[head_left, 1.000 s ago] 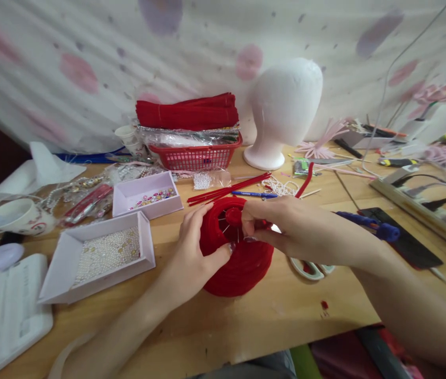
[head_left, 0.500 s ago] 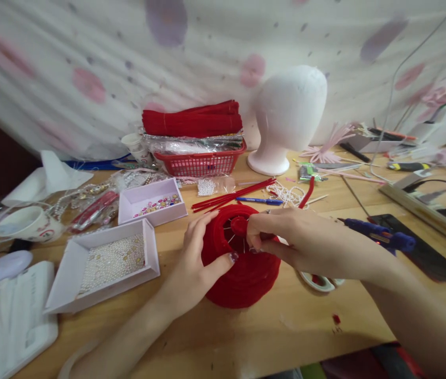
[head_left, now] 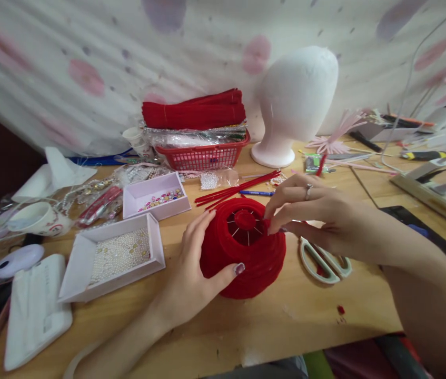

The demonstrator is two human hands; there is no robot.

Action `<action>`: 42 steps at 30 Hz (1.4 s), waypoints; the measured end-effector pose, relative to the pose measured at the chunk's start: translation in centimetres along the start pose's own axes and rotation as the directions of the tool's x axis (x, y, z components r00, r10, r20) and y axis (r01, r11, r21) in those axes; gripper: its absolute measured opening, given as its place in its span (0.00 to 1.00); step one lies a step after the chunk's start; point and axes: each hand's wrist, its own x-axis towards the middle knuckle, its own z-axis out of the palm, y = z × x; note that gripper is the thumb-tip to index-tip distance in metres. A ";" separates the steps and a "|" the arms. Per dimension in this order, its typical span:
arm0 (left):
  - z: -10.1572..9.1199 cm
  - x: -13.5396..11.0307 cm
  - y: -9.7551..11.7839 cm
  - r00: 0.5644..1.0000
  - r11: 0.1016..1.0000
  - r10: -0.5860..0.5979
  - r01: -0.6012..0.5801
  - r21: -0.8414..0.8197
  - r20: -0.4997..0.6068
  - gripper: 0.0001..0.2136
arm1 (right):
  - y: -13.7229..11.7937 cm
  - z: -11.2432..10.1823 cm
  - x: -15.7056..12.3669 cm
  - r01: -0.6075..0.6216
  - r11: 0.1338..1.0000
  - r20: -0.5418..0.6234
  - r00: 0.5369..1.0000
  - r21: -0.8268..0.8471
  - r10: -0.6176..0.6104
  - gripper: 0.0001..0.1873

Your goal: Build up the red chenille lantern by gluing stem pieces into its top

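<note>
A round red fuzzy lantern-like body [head_left: 246, 271] rests on the wooden table, its open top showing thin pale spokes around a red centre disc [head_left: 244, 220]. My left hand [head_left: 201, 263] curves around its left side, fingers behind and thumb across the front, holding it. At the right edge of the opening, my right hand [head_left: 305, 216] pinches with thumb and fingertips. A bit of red shows at those fingertips, but I cannot tell whether it is the rim or a separate piece. White-handled scissors [head_left: 321, 266] lie beside it, partly beneath my right hand.
Behind are red fuzzy stems [head_left: 230, 190], a blue pen [head_left: 256, 193], a red basket [head_left: 202, 158] of packets and a white foam head [head_left: 296, 105]. Left stand a box of pearls [head_left: 76, 268] and a box of gems [head_left: 131, 202]. A power strip [head_left: 424, 200] lies right.
My right hand has moved from the centre disc inside the opening to its right edge, uncovering the disc and spokes. My left hand stays on the red body. The view has shifted slightly.
</note>
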 end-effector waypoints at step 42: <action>-4.1 -0.7 -1.3 0.942 0.980 -0.113 0.054 0.189 0.317 0.60 | -6.3 9.1 -7.2 -0.491 0.857 -0.621 0.627 0.154 0.471 0.42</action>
